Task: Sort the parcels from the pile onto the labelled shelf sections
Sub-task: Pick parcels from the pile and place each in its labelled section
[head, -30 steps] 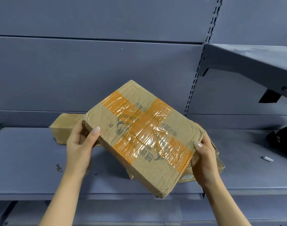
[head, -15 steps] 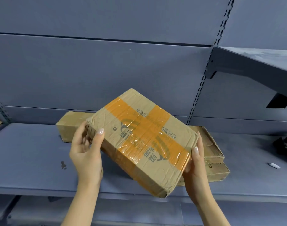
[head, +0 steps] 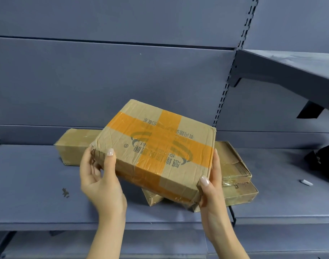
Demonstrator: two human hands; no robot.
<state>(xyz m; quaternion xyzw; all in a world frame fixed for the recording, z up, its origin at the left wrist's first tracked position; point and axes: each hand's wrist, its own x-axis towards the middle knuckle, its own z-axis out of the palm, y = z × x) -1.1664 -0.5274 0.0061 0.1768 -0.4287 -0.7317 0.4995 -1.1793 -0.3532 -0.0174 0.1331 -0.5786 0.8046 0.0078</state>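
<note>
I am gripping the box [head: 156, 146] with my left hand [head: 100, 176] and right hand [head: 212, 186] at its short ends, thumbs on top, above two flat parcels [head: 234, 165] on the shelf [head: 29, 193], perhaps touching them. I am meaning to lower it level. Its long axis is running left-right, taped face tilting toward me.

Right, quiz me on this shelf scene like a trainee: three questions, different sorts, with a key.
1. True or false: the taped parcel lies untouched on the shelf.
2. Its tape cross is: A green, B orange, C blue.
3. Fill in: the small white object lies to the ___ of the stacked flat boxes.
Key: 1 false, the left hand and right hand hold it tilted; 2 B; 3 right.
</note>
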